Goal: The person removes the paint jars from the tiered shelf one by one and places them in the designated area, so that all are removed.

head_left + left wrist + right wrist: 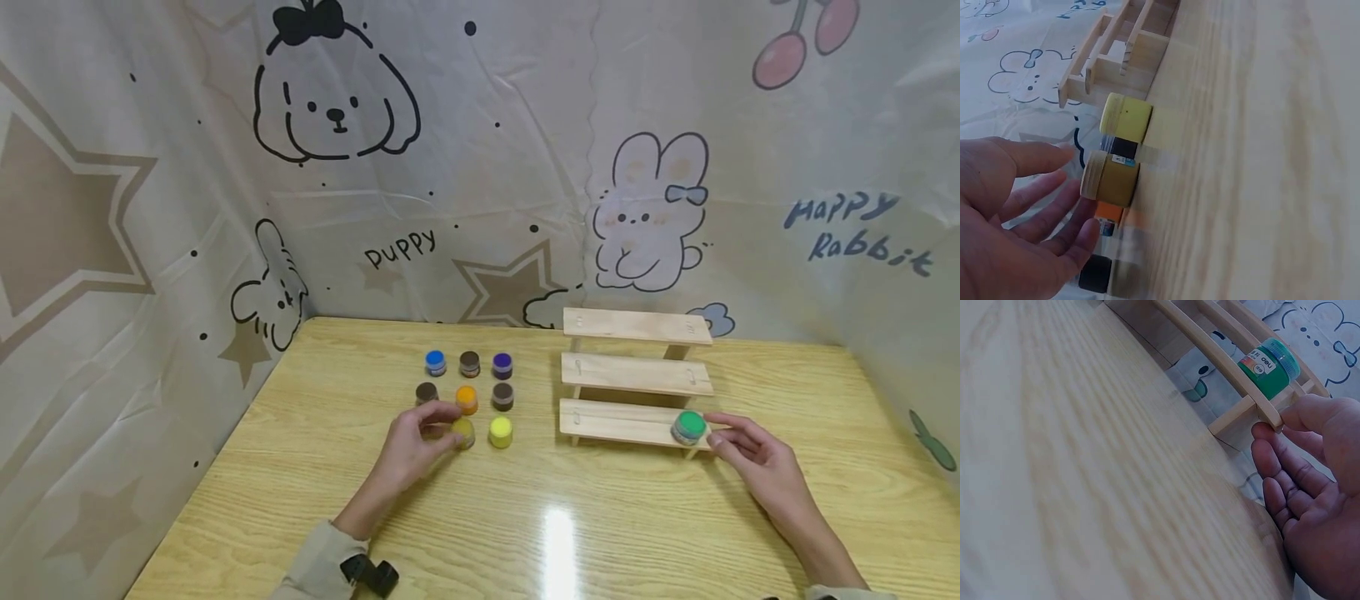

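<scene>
My left hand (pixel 412 446) reaches over a mustard-yellow paint jar (pixel 464 433). In the left wrist view its fingers spread around that jar (pixel 1110 178), with a gap between thumb and lid. At the right, my right hand (pixel 765 467) pinches the right end of the lowest tier of a three-tier wooden shelf (pixel 615 421). The right wrist view shows thumb and finger at the tier's end. A green paint jar (pixel 688 427) stands upright on that tier, just left of the fingers.
Beside the left hand stand a yellow jar (pixel 500 432), an orange jar (pixel 467 400) and several dark jars. Behind them are a blue jar (pixel 435 362) and a purple jar (pixel 502 365). A printed curtain (pixel 450 167) hangs behind the wooden table (pixel 465 525).
</scene>
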Motion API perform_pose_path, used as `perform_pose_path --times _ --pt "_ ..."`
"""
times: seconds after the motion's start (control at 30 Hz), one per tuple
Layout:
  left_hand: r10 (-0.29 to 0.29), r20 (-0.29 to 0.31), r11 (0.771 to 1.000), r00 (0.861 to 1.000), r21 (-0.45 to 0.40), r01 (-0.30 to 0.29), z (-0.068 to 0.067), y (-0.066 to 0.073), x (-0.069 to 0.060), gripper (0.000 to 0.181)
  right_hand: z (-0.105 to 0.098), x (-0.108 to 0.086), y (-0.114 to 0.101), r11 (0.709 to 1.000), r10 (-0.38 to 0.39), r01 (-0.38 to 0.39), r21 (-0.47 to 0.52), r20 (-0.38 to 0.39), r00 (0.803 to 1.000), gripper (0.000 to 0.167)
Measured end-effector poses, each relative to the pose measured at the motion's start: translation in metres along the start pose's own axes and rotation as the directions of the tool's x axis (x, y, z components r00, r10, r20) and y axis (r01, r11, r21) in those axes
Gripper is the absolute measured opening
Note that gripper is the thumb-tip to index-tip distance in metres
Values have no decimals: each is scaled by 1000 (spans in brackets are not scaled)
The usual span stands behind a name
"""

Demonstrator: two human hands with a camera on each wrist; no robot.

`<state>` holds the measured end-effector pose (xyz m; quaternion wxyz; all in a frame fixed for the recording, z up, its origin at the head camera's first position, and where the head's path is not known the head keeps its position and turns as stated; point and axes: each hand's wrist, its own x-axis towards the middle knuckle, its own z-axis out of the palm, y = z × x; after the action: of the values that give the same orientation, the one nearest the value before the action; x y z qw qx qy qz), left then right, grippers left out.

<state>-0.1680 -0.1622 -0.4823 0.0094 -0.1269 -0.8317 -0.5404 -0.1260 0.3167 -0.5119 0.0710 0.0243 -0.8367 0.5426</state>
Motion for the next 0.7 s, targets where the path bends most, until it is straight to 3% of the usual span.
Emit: perform_pose_path --times 0.23,0.47,0.7 --pt "60 -27 998 998 -22 -61 6 9 3 29 -2 0 1 1000 -1 1 8 6 1000 40" --pt "115 -20 993 993 28 -114 15 17 10 26 -2 0 1 1000 2 -2 6 -1 1000 40" --pt "131 -5 990 991 -44 -131 25 23 14 27 -1 0 1 1000 -7 7 10 8 1000 40"
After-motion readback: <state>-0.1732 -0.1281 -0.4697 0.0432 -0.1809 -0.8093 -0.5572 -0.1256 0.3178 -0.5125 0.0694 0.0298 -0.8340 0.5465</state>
